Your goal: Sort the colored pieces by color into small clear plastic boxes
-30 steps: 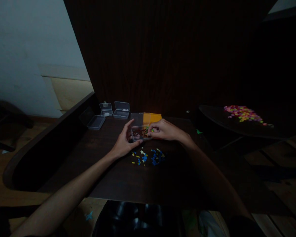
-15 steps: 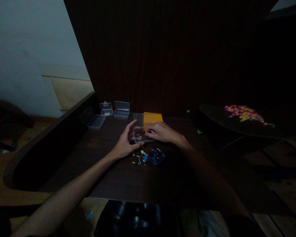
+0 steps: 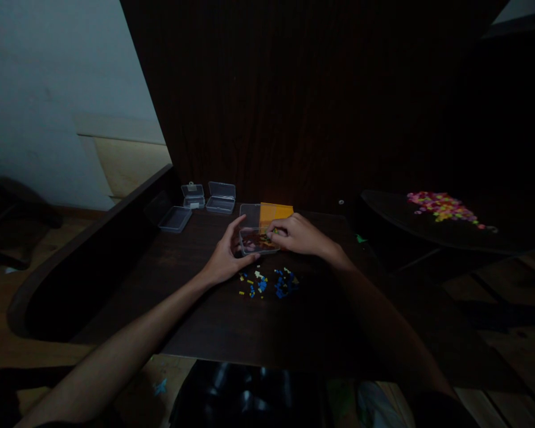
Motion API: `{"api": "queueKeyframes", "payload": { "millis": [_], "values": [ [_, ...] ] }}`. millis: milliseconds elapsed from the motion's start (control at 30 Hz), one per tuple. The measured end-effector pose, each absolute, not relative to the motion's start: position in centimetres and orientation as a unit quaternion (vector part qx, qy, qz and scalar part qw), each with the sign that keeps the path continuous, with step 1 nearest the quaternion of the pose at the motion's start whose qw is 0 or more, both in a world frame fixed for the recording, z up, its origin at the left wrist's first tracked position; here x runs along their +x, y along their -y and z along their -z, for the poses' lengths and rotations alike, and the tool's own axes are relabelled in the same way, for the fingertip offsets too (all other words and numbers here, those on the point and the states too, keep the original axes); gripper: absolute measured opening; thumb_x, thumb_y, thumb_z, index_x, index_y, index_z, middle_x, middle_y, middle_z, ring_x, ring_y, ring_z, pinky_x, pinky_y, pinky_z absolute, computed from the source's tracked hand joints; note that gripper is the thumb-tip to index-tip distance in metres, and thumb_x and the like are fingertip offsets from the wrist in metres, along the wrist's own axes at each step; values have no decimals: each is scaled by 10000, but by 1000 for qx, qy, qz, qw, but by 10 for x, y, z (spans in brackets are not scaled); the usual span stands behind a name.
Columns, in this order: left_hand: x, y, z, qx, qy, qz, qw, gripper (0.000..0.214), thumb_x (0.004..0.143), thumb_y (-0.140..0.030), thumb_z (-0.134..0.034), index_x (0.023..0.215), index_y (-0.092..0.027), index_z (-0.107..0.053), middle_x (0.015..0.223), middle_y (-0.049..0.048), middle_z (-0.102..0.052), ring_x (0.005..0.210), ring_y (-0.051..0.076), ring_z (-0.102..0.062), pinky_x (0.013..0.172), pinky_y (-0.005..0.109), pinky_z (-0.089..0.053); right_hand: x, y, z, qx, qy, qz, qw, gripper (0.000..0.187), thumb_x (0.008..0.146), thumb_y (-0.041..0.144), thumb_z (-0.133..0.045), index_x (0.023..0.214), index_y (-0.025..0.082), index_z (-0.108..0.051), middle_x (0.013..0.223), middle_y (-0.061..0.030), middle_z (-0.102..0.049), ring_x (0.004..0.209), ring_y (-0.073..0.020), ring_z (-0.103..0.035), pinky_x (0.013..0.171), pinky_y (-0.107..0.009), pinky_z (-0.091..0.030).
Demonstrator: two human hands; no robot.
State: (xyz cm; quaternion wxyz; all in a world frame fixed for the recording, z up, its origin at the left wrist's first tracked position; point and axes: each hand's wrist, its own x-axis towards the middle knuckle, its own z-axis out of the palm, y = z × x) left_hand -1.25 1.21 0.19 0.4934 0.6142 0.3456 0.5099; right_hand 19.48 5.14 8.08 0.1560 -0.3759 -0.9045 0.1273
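Left hand [image 3: 225,258], thumb and fingers wide, holds the left end of the clear box [image 3: 267,252] on the table [image 3: 205,333] — thin, light, stiff, probably slick plastic, best braced by its walls. Just in front of the box, tiny bricks [image 3: 285,286] look hard, fit for a fingertip pinch. Right hand [image 3: 301,233], fingers narrow at the box's right end — they've shifted rightward since half a second ago; whether they grip anything, I can't tell.

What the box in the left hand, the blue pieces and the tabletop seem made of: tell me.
Box: probably clear, smooth plastic; an orange object shows through its lid. Blue pieces: likely opaque plastic, from their even colour. Tabletop: perhaps low-sheen dark wood or laminate, faintly streaked.
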Motion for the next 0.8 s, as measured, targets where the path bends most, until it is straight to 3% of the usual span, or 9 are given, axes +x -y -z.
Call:
{"api": "queueKeyframes", "payload": {
  "millis": [200, 400, 700, 800],
  "values": [
    [-15, -18, 2, 605, -362, -531, 470, 959, 645, -264, -836, 1440, -264, -300, 1285, 144, -532, 1022, 253, -647, 941, 496, -534, 189, -38, -92, -339, 918, -182, 96, 147, 810, 189, -599, 832, 140, -736, 580, 29, -545, 548, -83, -427, 578, -226, -270],
    [-15, -20, 2, 595, -371, -545, 460, 984, 626, -299, -845, 1442, -260, -295, 1268, 137, -542, 937, 219, -660, 908, 464, -556, 182, -26, -89, -298, 932, -204, 17, 147, 813, 203, -615, 862, 176, -751, 579, 32, -581, 539, -86, -470, 583, -215, -311],
    [-14, -19, 0, 601, -365, -548, 453, 958, 641, -302, -841, 1434, -269, -304, 1237, 116, -552, 919, 204, -658, 895, 447, -565, 173, -18, -53, -252, 949, -187, -7, 263, 816, 112, -563, 967, 214, -753, 792, -3, -720, 651, -114, -572, 629, -224, -365],
    [-15, -19, -1, 601, -361, -554, 450, 952, 640, -292, -840, 1430, -275, -309, 1243, 115, -551, 906, 199, -660, 889, 443, -566, 173, -16, -46, -269, 947, -177, -14, 285, 822, 118, -561, 990, 235, -758, 888, -10, -749, 774, -142, -629, 695, -235, -400]
  ]
}}
